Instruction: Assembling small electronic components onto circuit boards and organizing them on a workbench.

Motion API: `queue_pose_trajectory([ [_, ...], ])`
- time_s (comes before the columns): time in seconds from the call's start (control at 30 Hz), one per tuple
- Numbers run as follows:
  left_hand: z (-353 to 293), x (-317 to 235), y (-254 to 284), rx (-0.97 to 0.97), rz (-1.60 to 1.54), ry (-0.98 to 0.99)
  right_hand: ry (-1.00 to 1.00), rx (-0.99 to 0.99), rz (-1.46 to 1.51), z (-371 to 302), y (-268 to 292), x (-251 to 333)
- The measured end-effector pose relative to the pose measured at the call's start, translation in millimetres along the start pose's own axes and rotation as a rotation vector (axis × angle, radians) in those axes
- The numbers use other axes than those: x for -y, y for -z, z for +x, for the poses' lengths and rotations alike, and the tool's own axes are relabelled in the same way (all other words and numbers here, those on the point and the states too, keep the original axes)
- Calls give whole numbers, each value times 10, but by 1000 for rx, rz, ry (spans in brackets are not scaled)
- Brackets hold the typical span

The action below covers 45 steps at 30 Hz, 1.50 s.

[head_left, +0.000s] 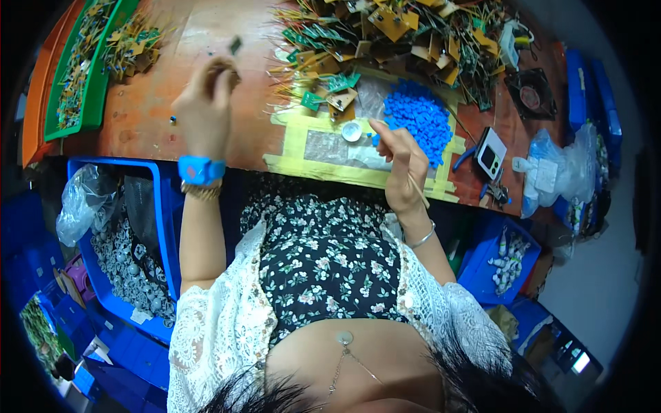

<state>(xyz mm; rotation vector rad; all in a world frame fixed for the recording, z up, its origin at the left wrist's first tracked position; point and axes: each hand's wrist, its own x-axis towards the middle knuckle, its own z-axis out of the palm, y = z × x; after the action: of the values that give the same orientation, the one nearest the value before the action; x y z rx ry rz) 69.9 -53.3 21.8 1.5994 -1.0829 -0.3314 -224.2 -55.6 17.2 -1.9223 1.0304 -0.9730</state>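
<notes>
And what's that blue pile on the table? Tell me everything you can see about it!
The blue pile is a loose heap of many tiny, bright blue pieces, perhaps plastic; each is too small for its shape to be told. It lies spread on the table, within the area edged with yellow tape, right of a small round white dish. The right hand is at its lower left edge; whether they touch isn't clear.
</notes>
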Motion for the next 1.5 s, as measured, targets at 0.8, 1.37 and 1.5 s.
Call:
queue_pose_trajectory([
  [0.8,-1015,-306,-268,381,-625,491,-65,50,131,-20,-81,65],
  [1.37,-1013,-426,-269,403,-838,691,49,119,302,51,-292,204],
  [1.5,-1014,-446,-283,416,-841,685,101,135,191,47,-294,227],
])
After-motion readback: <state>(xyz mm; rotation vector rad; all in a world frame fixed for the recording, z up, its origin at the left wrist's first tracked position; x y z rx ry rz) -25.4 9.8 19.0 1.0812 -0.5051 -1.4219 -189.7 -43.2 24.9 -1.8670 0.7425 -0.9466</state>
